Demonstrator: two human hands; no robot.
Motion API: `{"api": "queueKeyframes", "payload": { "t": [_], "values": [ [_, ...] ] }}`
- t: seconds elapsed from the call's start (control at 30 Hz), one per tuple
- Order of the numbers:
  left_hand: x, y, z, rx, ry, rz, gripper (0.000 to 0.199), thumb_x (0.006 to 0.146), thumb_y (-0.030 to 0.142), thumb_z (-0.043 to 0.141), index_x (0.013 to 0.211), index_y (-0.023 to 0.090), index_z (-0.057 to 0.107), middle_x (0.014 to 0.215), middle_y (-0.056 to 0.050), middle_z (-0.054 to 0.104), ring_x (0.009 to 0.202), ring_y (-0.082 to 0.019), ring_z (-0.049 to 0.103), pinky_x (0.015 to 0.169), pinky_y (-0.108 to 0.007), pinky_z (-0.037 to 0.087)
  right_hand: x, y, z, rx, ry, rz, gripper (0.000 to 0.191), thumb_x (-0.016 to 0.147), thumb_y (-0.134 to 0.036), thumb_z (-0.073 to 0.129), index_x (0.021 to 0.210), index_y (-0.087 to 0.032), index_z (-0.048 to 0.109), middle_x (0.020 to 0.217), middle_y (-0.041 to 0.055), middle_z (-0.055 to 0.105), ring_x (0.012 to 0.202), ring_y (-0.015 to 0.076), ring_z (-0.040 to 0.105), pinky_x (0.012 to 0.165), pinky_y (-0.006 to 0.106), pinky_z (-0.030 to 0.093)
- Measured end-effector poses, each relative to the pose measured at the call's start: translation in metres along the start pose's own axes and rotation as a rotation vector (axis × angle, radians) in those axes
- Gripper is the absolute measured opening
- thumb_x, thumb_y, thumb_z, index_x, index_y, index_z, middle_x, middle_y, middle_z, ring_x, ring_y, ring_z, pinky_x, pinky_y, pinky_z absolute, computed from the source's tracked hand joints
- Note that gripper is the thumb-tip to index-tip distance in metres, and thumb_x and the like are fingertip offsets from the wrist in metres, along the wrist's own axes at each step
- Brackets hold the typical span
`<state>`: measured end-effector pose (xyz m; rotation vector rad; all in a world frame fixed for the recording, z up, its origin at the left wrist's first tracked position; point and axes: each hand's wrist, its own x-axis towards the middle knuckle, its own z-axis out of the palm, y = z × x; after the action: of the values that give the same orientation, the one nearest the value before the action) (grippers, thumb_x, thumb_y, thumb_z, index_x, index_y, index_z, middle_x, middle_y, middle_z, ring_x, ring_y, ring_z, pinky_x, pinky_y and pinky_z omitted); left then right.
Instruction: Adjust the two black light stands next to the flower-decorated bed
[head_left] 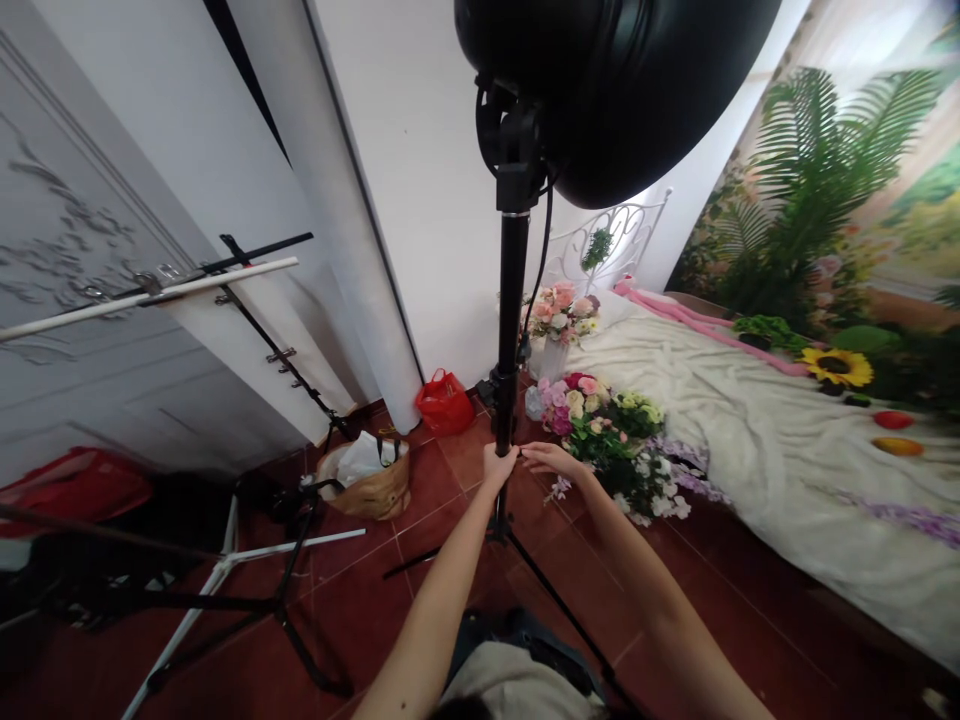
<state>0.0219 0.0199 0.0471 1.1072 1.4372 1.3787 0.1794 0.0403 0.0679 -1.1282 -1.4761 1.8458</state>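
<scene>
A black light stand [513,290] rises in front of me, with a large black studio lamp [630,90] on top. My left hand [499,466] is wrapped round the lower part of its pole. Just right of the pole is my right hand [556,460], fingers stretched out towards it. Its fingertips come close to my left hand; whether they touch the pole or a knob there I cannot tell. Above both hands sits a clamp collar [496,386] on the pole. A black cable [548,235] hangs down from the lamp. The stand's legs [551,590] spread over the tiles.
Artificial flowers [592,410] stand and lie to the right, beside a bed with a cream blanket [780,460]. A red plastic bag [445,402] and a woven basket [382,485] are by the wall. More stands [225,570] crowd the left.
</scene>
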Motion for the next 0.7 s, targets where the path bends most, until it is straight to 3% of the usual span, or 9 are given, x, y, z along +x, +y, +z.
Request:
{"api": "queueKeyframes", "payload": {
  "t": [0.1,0.23,0.47,0.7],
  "values": [
    [0.0,0.0,0.0,0.018,-0.001,-0.002,0.022,0.058,0.028,0.061,0.046,0.015,0.048,0.045,0.003,0.046,0.042,-0.007,0.042,0.042,-0.018,0.032,-0.003,0.015,0.013,0.058,0.153,-0.114,0.039,0.067,-0.046,0.065,0.092,-0.017,0.065,0.095,0.0063,0.066,0.079,0.014,0.063,0.068,0.025,0.052],
    [0.0,-0.001,0.001,0.018,0.015,-0.01,0.021,0.059,0.028,0.062,0.048,0.015,0.05,0.044,0.003,0.046,0.042,-0.008,0.043,0.042,-0.018,0.034,0.002,0.025,0.031,0.001,0.339,-0.201,0.044,0.067,-0.054,0.062,0.088,-0.016,0.063,0.084,0.0046,0.066,0.071,0.0136,0.06,0.058,0.022,0.049],
    [0.0,-0.001,0.003,-0.007,0.013,-0.056,0.023,0.059,0.032,0.066,0.052,0.014,0.053,0.048,0.0,0.053,0.046,-0.01,0.052,0.044,-0.019,0.039,0.005,0.016,0.052,-0.073,0.606,-0.196,0.044,0.069,-0.059,0.056,0.08,-0.017,0.058,0.063,0.0037,0.061,0.053,0.0139,0.056,0.041,0.021,0.042],
    [-0.002,0.004,0.001,-0.063,0.007,-0.117,0.023,0.056,0.031,0.068,0.053,0.014,0.053,0.047,0.001,0.052,0.046,-0.01,0.051,0.044,-0.019,0.038,0.017,-0.01,0.047,-0.269,0.652,-0.062,0.029,0.067,-0.044,0.064,0.068,-0.015,0.06,0.045,0.0021,0.054,0.045,0.0155,0.054,0.038,0.022,0.037]
  ]
}}
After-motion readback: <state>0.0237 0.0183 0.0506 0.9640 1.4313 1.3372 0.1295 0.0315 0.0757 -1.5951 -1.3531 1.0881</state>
